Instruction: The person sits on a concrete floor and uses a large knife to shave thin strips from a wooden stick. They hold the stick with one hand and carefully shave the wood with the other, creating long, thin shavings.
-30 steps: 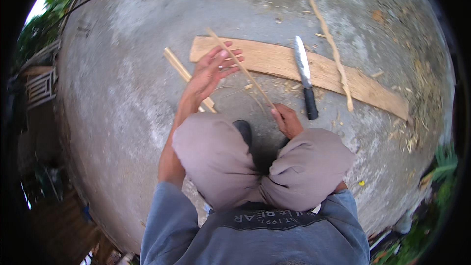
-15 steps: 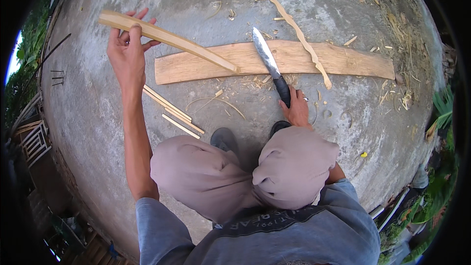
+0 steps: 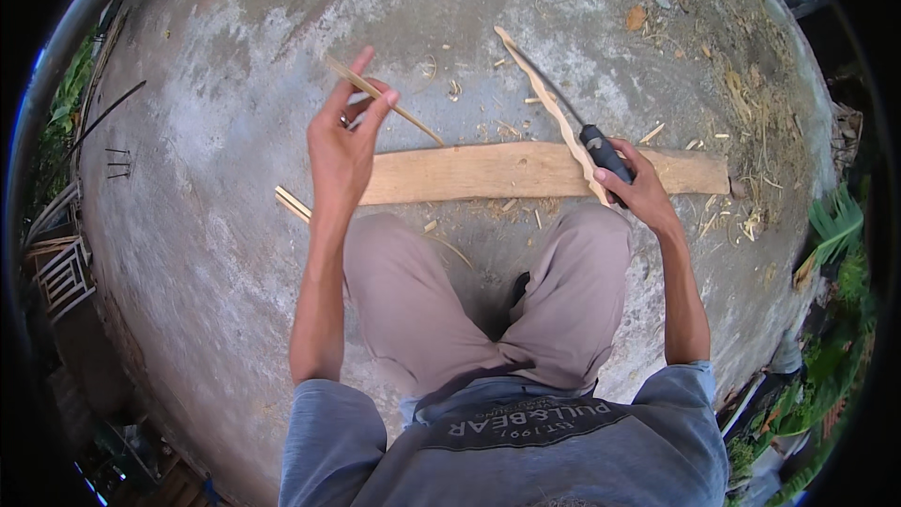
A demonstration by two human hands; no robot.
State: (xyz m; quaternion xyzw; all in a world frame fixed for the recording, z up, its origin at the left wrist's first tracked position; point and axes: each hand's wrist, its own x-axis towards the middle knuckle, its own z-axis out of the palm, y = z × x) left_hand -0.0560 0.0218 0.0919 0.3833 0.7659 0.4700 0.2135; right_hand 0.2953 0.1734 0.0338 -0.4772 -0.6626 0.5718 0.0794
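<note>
While the left hand (image 3: pixel 343 145) pinched a thin bamboo sliver (image 3: pixel 385 100) slanting toward centre frame, the right hand (image 3: pixel 638 188) gripped the knife (image 3: pixel 601 152) at right.

Ground (image 3: pixel 235 253): concrete, matt, rough, mottled grey w/ pale patches. Plank (image 3: pixel 469 172): raw wood, tan, matt, unfinished – grain faintly visible. Thin strip (image 3: pixel 408 115) in left hand (image 3: pixel 340 152): split wood or bamboo, pale yellow, dry, matt. Wavy strip (image 3: pixel 549 108): same pale material, uneven edges. Knife handle (image 3: pixel 601 152) in right hand (image 3: pixel 643 192): black, slight sheen – plastic or rubber, cannot tell which. Trousers (image 3: pixel 413 300): beige cloth, matt, smooth weave. Shirt (image 3: pixel 526 451): grey-blue knit cloth, matt. Scattered shavings (image 3: pixel 526 211): pale wood, dry.
</note>
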